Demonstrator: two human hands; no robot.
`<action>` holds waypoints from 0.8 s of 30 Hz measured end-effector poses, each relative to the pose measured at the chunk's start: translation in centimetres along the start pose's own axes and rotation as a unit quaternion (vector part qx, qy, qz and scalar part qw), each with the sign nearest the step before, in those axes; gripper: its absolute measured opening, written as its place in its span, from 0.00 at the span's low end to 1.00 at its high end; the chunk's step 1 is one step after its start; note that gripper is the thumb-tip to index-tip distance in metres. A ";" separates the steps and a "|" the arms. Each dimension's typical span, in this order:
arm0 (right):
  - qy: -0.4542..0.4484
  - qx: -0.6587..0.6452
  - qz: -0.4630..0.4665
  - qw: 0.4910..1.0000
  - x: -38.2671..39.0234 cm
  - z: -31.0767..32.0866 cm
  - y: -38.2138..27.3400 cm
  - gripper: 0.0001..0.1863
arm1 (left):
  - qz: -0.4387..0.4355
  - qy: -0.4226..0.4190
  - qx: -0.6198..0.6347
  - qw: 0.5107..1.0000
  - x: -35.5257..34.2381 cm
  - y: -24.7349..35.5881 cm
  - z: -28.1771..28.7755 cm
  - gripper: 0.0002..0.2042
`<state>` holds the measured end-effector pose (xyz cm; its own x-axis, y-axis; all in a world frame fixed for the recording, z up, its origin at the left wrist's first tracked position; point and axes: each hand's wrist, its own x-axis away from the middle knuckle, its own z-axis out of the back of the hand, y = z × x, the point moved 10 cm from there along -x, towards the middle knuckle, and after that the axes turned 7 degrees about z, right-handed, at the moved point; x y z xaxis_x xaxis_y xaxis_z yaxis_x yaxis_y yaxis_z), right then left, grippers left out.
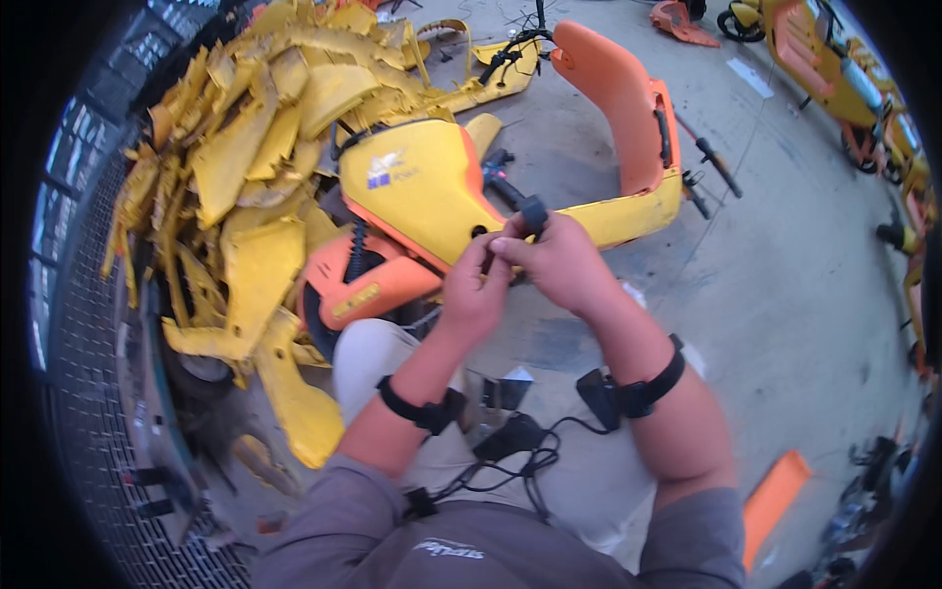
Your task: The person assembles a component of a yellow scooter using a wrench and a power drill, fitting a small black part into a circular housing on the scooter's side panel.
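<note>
Both hands meet in front of me over a small black part (531, 215) with a short black cable. My right hand (556, 262) grips the black part from the right, its fingers curled around it. My left hand (475, 291) pinches the cable end just below it. Each wrist wears a black strap with a small black box, wired together across my lap. Right behind the hands stands a yellow and orange scooter body (422, 191) with an orange seat back (618, 98).
A big heap of yellow plastic panels (255, 147) fills the left side, beside a metal mesh fence (78, 324). An orange panel piece (775, 491) lies on the concrete floor at lower right. Yellow scooters (834, 69) stand at the far right.
</note>
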<state>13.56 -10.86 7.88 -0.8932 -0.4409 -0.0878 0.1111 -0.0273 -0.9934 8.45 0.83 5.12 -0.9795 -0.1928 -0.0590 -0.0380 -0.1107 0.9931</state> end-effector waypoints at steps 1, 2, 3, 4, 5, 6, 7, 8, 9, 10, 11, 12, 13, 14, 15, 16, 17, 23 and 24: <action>-0.009 0.063 0.003 0.998 -0.2 0.0 0.3 0.08 | -0.005 -0.024 0.018 1.000 -0.1 0.0 -1.0 0.12; -0.017 0.124 0.003 0.992 -0.3 0.1 0.4 0.10 | -0.009 -0.024 0.027 0.999 0.2 0.3 -1.1 0.12; -0.025 0.110 0.009 0.994 -0.3 -0.6 -0.2 0.11 | 0.006 -0.033 0.030 0.999 0.5 -0.4 -0.6 0.12; -0.033 0.096 -0.032 0.994 -0.2 -0.8 0.1 0.11 | 0.019 -0.050 0.024 0.998 0.7 -0.9 -0.6 0.12; -0.037 0.100 -0.034 0.994 -0.1 -0.3 0.2 0.10 | 0.017 -0.052 0.044 0.998 0.7 -0.9 -0.7 0.12; -0.035 0.099 -0.032 0.994 -0.1 0.0 0.0 0.10 | 0.030 -0.059 0.011 0.998 0.5 -1.0 -0.7 0.12; -0.047 0.123 -0.027 0.991 -0.2 -0.2 -0.5 0.08 | 0.036 -0.065 -0.031 0.997 -0.1 -0.8 -0.5 0.12; -0.058 0.147 -0.023 0.987 -0.1 -0.5 -1.0 0.07 | 0.024 -0.071 -0.025 0.997 -0.4 -0.6 -0.5 0.12; -0.073 0.125 -0.018 0.989 0.0 -0.7 -1.2 0.07 | 0.017 -0.064 -0.007 0.998 -0.6 -0.7 -0.6 0.12; -0.063 0.152 -0.011 0.986 0.0 -0.5 -1.8 0.07 | 0.020 -0.051 0.001 0.998 -0.4 -1.0 -0.1 0.12; -0.057 0.177 -0.005 0.982 0.0 -0.2 -2.3 0.07 | 0.011 -0.054 -0.011 0.998 -0.5 -1.0 -0.2 0.13; -0.049 0.201 -0.005 0.978 0.3 0.1 -2.2 0.07 | 0.010 -0.057 -0.010 0.998 -0.7 -0.7 -0.1 0.13; -0.048 0.202 -0.006 0.978 0.5 0.1 -2.2 0.07 | -0.003 -0.089 -0.023 0.996 -0.7 0.0 -0.7 0.12; -0.033 0.170 -0.015 0.985 0.7 0.3 -2.0 0.07 | -0.016 -0.120 -0.036 0.992 -0.5 0.8 -1.1 0.12; -0.020 0.139 -0.027 0.990 1.0 0.3 -1.6 0.08 | -0.006 -0.132 -0.035 0.991 -0.4 1.2 -1.2 0.12; -0.023 0.140 -0.030 0.989 1.2 0.0 -1.4 0.08 | -0.003 -0.130 -0.032 0.991 -0.2 1.4 -0.9 0.12; -0.020 0.145 -0.035 0.989 1.3 -0.2 -1.3 0.08 | 0.011 -0.145 -0.036 0.989 0.0 1.2 -1.0 0.11; -0.073 0.233 0.022 0.969 1.8 -1.0 -1.5 0.08 | -0.010 -0.144 -0.063 0.988 1.2 1.2 -0.2 0.10; -0.076 0.207 0.003 0.975 1.8 -1.1 -0.7 0.07 | -0.012 -0.130 -0.078 0.988 1.3 1.2 0.3 0.10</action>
<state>11.40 -10.59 8.35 -0.8203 -0.5697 -0.0504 0.3108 -0.3700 -0.8755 7.10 0.75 6.30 -0.9972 0.0666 -0.0338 -0.0503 -0.2647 0.9630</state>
